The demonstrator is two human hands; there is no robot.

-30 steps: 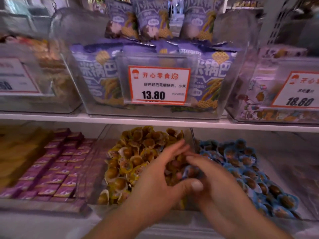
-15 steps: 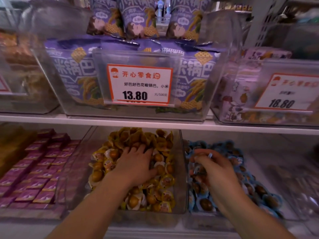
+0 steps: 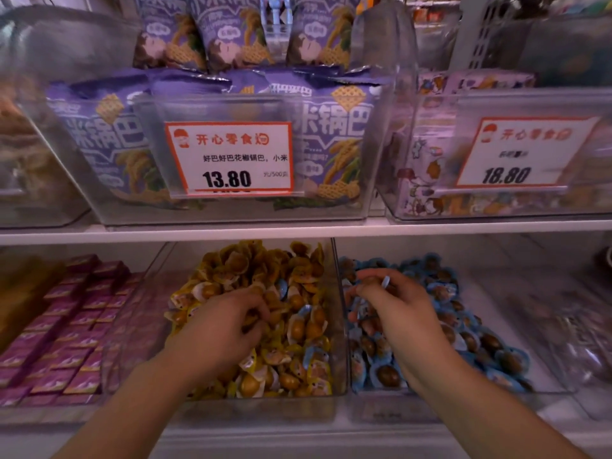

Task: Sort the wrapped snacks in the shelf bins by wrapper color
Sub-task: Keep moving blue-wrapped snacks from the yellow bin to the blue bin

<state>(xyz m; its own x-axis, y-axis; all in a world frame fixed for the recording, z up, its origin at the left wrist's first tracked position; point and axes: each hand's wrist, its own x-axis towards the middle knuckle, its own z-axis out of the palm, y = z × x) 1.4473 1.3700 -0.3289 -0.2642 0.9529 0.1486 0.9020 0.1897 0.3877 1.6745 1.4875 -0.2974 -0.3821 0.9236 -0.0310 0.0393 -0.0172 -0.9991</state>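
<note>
On the lower shelf a clear bin [image 3: 337, 326] holds yellow-wrapped snacks [image 3: 251, 263], with a few blue-wrapped ones [image 3: 306, 313] mixed in. The bin to its right holds blue-wrapped snacks [image 3: 477, 339]. My left hand [image 3: 218, 329] is dug into the yellow pile, fingers curled among the wrappers; what it grips is hidden. My right hand [image 3: 397, 306] hovers over the blue bin and pinches a small blue-wrapped snack [image 3: 385, 281] between thumb and fingers.
Purple boxed snacks [image 3: 66, 336] fill the bin at the left. The shelf board [image 3: 298, 231] above carries clear bins of purple bags [image 3: 99, 134] with price tags [image 3: 230, 159] reading 13.80 and 18.80. A bin of clear-wrapped goods [image 3: 573, 332] sits at the far right.
My hands, together over the yellow bin a second ago, have parted. The right hand moved over the blue bin with a blue snack; the left hand's fingers have curled deeper into the yellow pile.
</note>
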